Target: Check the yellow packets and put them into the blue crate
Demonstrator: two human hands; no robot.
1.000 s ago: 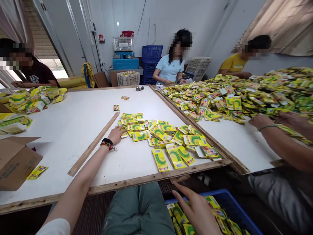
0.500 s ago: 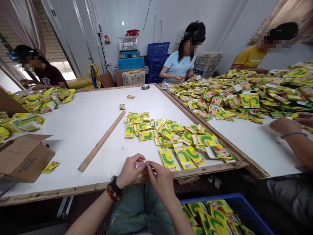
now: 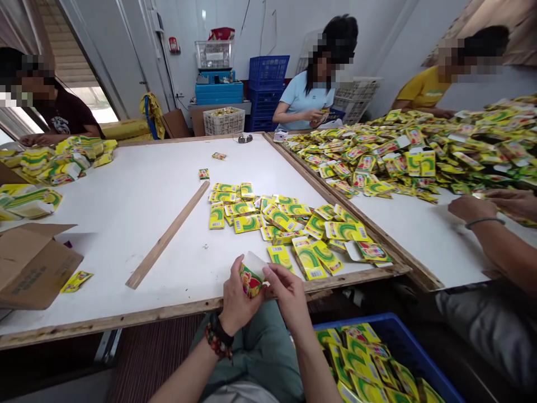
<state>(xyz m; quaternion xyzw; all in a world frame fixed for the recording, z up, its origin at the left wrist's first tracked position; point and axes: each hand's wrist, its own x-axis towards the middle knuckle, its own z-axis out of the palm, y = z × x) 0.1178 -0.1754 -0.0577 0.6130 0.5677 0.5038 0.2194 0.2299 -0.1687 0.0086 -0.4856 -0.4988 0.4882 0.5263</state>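
A small yellow and green printed carton point(image 3: 251, 281), its white flap standing up, is held just above the table's front edge. My left hand point(image 3: 239, 299) wraps around its left side and underside. The thumb and fingers of my right hand point(image 3: 289, 291) pinch it at the right by the flap. Whether anything is inside the carton cannot be seen. Beyond my hands, several similar yellow cartons point(image 3: 247, 224) lie loosely spread on the white table point(image 3: 168, 168), some with white flaps out.
A wooden strip point(image 3: 168, 235) lies on the table, with a cardboard box point(image 3: 37, 268) and a yellow packet point(image 3: 76, 281) to its left. A blue crate point(image 3: 392, 322) of cartons stands low at right. Past a wooden divider point(image 3: 335, 210) is a large carton heap point(image 3: 398, 151). Several co-workers sit around.
The carton between my hands has come up into sight, with its printed face and raised white flap now showing. Both hands have shifted slightly right in the view, which has tilted down.
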